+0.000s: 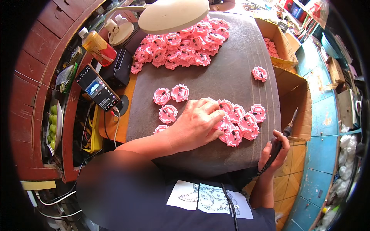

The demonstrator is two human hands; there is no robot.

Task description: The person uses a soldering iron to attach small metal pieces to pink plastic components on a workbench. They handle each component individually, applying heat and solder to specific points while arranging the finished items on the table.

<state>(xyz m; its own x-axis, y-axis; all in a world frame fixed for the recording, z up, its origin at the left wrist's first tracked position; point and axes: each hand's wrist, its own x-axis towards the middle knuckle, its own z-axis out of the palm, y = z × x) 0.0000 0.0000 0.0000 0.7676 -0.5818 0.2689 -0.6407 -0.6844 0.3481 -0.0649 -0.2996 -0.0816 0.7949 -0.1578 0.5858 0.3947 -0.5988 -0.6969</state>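
Pink parts — about seven clustered, left hand flat on them, right hand gripping one soldering iron.

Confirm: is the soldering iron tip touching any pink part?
No. The right hand holds the soldering iron off the pad's edge, apart from the pink parts.
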